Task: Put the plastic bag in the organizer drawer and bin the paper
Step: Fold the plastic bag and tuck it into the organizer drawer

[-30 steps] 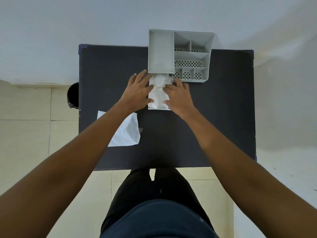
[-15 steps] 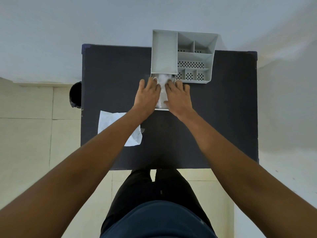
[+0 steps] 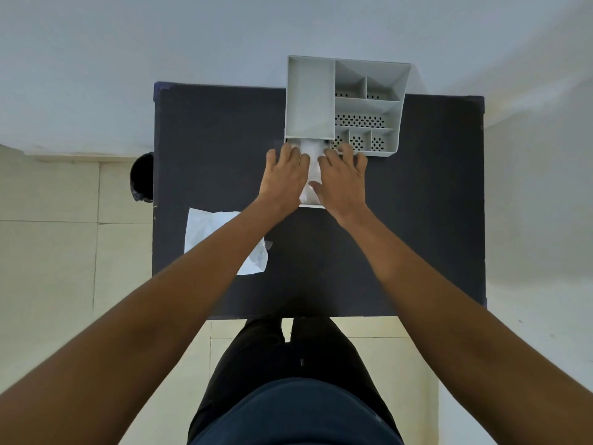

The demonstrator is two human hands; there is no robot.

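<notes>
Head view
Table [image 3: 417,220]: dark top, filling the middle of the scene.
Organizer [image 3: 346,101]: grey, on the far edge of the table, right of centre, with several compartments, some with perforated bottoms.
Drawer [image 3: 313,205]: pulled out toward the near side from under the organizer's left part; only its white near rim and a strip of its inside show between the hands.
Plastic bag [image 3: 312,155]: whitish and crumpled, lying in the open drawer.
Left hand [image 3: 284,178]: palm down on the left part of the drawer, fingers spread flat and pressing on the bag, gripping nothing.
Right hand [image 3: 343,179]: palm down on the right part of the drawer, fingers extended, thumb on the bag, no grip.
Paper [image 3: 218,232]: white sheet on the near-left part of the table, partly hidden by the left forearm.
Bin [image 3: 142,178]: dark, on the floor just left of the table.
</notes>
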